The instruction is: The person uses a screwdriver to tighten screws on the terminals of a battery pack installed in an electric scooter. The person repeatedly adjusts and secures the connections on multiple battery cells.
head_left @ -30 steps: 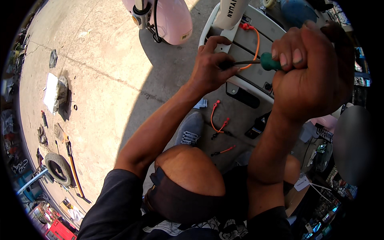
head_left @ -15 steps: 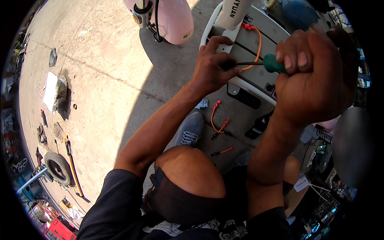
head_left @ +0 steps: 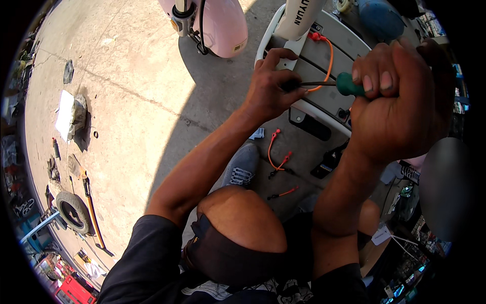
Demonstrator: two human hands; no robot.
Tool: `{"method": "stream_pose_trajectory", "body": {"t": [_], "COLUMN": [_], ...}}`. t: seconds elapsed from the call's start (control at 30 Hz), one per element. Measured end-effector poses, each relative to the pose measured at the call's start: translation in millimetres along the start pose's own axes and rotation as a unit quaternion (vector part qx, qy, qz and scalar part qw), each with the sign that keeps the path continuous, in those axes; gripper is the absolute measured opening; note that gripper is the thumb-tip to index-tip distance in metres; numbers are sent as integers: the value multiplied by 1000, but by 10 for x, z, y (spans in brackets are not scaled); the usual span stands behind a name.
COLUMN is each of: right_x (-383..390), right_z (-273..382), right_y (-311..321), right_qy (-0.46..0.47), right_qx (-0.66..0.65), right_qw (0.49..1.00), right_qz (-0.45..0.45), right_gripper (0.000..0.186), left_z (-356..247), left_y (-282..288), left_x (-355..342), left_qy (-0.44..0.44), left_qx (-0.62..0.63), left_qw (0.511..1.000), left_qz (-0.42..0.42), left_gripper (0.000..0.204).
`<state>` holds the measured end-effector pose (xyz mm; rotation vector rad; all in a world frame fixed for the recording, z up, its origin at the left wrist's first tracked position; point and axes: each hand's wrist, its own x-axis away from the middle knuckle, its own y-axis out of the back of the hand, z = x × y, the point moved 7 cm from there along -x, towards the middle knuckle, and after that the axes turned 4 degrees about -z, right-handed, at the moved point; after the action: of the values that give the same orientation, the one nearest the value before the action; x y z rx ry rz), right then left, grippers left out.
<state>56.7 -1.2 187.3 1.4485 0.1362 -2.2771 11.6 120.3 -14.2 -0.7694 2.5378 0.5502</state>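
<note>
A screwdriver with a rounded green handle and a thin dark metal shaft lies level between the two hands. Its handle is clenched in the right hand, the fingers curled firmly round it and the butt hidden in the palm. The shaft points leftward to the left hand, and its end disappears in shadow between the bent thumb and fingers there; whether these fingers grip the shaft or some small dark part cannot be told.

Beside the raised left forefinger is a flat white plate with a small hole. Just beyond the left fingertips, a bright orange cable with a red end loops over a grey slatted deck with a white rim. Above the left fingers rises a thick white tube. Below them, an elongated black part sits at the deck's edge.

Farther below the left fingers, a longer orange cable with red caps and a shorter orange cable lie on the grey concrete floor, near a grey laced shoe. Up and left of those fingers is a glossy pink rounded body panel.
</note>
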Motion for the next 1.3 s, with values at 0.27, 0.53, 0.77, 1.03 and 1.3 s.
{"method": "stream_pose_trajectory", "body": {"t": [0.27,0.53,0.77,1.03,1.3], "right_x": [7,-53,-246,-120,761], "right_z": [25,7,38,609,835], "right_y": [1,-106,103,1003,1637], "right_qy": [-6,-215,-228,-317,-428], "right_qx": [2,-42,-80,-2,-14], "right_qw": [1000,962,965,947,901], "right_qz": [-7,-165,-97,-45,-72], "right_gripper": [8,15,12,10,8], "left_z": [-44,-30,-41,-212,-230], "left_y": [16,16,-15,110,82], "left_x": [-1,-15,-64,-134,-179], "left_qy": [-32,-17,44,-51,-35], "left_qx": [-33,-19,3,-59,-143], "left_qw": [999,1000,997,987,971], "left_qz": [3,-1,66,139,189], "left_gripper": [25,22,31,29,24]}}
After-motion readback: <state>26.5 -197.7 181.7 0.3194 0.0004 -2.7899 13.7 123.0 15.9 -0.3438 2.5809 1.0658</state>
